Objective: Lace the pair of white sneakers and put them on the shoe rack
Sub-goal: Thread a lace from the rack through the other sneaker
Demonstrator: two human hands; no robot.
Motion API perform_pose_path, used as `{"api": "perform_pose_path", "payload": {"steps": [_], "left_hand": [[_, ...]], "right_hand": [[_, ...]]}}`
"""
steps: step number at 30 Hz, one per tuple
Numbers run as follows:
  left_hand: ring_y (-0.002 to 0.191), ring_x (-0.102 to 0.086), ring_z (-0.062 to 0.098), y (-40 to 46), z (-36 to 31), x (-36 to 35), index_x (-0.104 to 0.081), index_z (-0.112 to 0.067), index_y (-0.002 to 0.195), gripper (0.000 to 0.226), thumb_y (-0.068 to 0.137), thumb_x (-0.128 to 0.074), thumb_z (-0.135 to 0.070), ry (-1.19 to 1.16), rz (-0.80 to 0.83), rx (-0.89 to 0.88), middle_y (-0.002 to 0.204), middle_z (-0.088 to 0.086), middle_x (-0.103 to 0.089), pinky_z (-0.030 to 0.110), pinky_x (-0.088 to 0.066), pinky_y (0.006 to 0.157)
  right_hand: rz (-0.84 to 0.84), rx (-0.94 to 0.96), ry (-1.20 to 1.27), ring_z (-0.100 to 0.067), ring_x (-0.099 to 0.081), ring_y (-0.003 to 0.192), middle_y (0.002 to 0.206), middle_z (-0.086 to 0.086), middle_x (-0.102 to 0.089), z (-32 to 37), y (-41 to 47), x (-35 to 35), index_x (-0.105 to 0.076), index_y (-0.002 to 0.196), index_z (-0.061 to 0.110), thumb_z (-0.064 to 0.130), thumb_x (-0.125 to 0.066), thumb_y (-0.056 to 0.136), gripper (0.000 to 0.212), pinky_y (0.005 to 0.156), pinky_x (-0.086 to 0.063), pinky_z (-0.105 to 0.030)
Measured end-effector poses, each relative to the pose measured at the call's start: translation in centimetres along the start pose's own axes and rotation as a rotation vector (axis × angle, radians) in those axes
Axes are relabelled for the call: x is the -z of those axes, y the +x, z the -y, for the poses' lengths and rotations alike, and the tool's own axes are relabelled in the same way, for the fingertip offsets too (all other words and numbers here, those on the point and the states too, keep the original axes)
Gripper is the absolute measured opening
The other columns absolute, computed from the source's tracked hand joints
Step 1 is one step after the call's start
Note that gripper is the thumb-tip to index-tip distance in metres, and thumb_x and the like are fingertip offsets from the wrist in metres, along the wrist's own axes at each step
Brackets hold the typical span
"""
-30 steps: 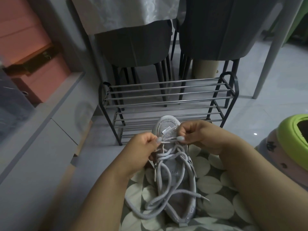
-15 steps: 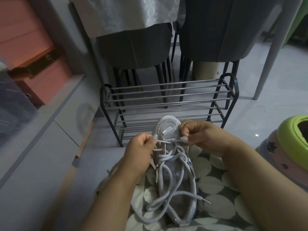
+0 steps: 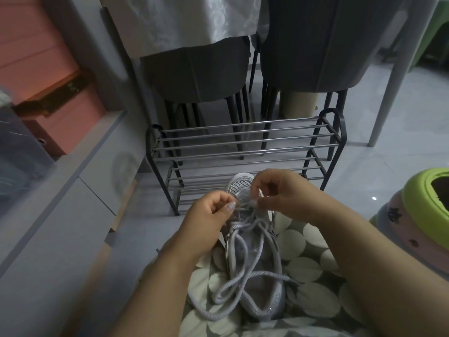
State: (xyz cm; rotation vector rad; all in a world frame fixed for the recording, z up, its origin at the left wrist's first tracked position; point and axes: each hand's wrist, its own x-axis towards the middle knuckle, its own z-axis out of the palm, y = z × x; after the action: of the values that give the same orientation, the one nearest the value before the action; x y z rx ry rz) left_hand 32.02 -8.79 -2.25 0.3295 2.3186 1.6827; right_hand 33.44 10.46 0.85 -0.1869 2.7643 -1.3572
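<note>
On a spotted cushion (image 3: 313,295) in front of the person lies a white sneaker (image 3: 255,271), toe pointing away toward the rack (image 3: 245,152). Its mesh toe (image 3: 239,183) sits just short of the rack's lower bars. The lace (image 3: 243,285) is threaded only near the toe; the rest trails in loose loops over the tongue and opening, and one strand runs off the near left edge of the shoe onto the cushion.

The left hand (image 3: 209,215) is curled, thumb and forefinger pinching the lace just left of the front eyelets. The right hand (image 3: 279,190) hovers over the right side of the toe, fingers bent, thumb and fingertips pinching the lace at the first eyelets. A short stretch of lace runs between the two hands across the shoe.

The rack stands on the tiled floor (image 3: 388,147), two tiers of metal bars in a dark frame, with no shoes on it. Behind it are two dark chairs (image 3: 199,76) and a white tablecloth (image 3: 184,23). A grey cabinet (image 3: 60,215) runs along the left, and a green and pink tub (image 3: 425,203) sits at the right edge. Only one sneaker is clearly in view.
</note>
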Motion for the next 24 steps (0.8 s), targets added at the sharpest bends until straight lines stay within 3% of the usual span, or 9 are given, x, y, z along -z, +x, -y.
{"api": "perform_pose_path", "payload": {"steps": [4, 8, 13, 17, 22, 24], "left_hand": [[0.064, -0.058, 0.0, -0.1, -0.2, -0.3, -0.067, -0.023, 0.086, 0.02, 0.096, -0.054, -0.011, -0.078, -0.034, 0.029, 0.072, -0.008, -0.064, 0.022, -0.047, 0.064], [0.063, -0.056, 0.001, -0.1, 0.1, -0.4, -0.067, -0.028, 0.084, 0.024, 0.096, -0.054, -0.012, -0.058, -0.03, 0.028, 0.074, -0.008, -0.064, 0.023, -0.046, 0.065], [0.057, -0.044, 0.004, 0.0, 0.0, 0.3, -0.067, -0.024, 0.084, 0.016, 0.096, -0.056, -0.024, 0.13, 0.105, -0.035, 0.062, -0.013, -0.053, 0.027, -0.041, 0.063], [0.063, -0.057, 0.019, 0.8, -1.2, 0.7, -0.065, -0.021, 0.076, 0.025, 0.092, -0.058, -0.038, 0.367, 0.151, -0.096, 0.07, 0.005, -0.064, 0.038, -0.049, 0.068], [0.063, -0.053, 0.018, 1.6, -2.2, 0.5, -0.057, -0.019, 0.062, 0.036, 0.091, -0.059, -0.042, 0.588, 0.134, -0.119, 0.065, 0.002, -0.056, 0.036, -0.047, 0.065], [0.055, -0.047, 0.013, 1.7, -2.3, 0.4, -0.058, -0.017, 0.064, 0.038, 0.088, -0.06, -0.047, 0.571, 0.154, -0.075, 0.058, -0.002, -0.052, 0.031, -0.041, 0.057]], "right_hand": [[0.124, 0.016, -0.397, -0.002, -0.044, 0.064, 0.074, 0.012, -0.05, 1.0, 0.5, 0.1, -0.057, 0.069, 0.034, 0.03, -0.072, 0.079, 0.019, 0.056, -0.035, -0.02], [0.222, -0.007, -0.485, -0.004, -0.044, 0.065, 0.076, 0.009, -0.054, 1.2, 1.0, 0.1, -0.05, 0.066, 0.033, 0.027, -0.068, 0.082, 0.025, 0.058, -0.036, -0.021], [0.289, -0.047, -0.418, -0.007, -0.043, 0.061, 0.069, 0.008, -0.052, 0.6, 0.8, 0.7, -0.055, 0.069, 0.026, 0.026, -0.061, 0.089, 0.021, 0.058, -0.035, -0.022], [0.296, -0.072, -0.39, -0.013, -0.045, 0.064, 0.072, 0.002, -0.055, -0.1, 0.7, 0.9, -0.059, 0.074, 0.02, 0.032, -0.058, 0.09, 0.02, 0.061, -0.038, -0.03], [0.299, -0.023, -0.298, -0.009, -0.042, 0.06, 0.065, 0.006, -0.051, -0.7, 0.7, 0.7, -0.058, 0.07, 0.022, 0.026, -0.065, 0.086, 0.018, 0.059, -0.035, -0.026], [0.299, -0.036, -0.091, -0.008, -0.043, 0.061, 0.066, 0.005, -0.053, -1.2, 0.5, 0.9, -0.061, 0.071, 0.022, 0.022, -0.067, 0.086, 0.017, 0.06, -0.035, -0.023]]}}
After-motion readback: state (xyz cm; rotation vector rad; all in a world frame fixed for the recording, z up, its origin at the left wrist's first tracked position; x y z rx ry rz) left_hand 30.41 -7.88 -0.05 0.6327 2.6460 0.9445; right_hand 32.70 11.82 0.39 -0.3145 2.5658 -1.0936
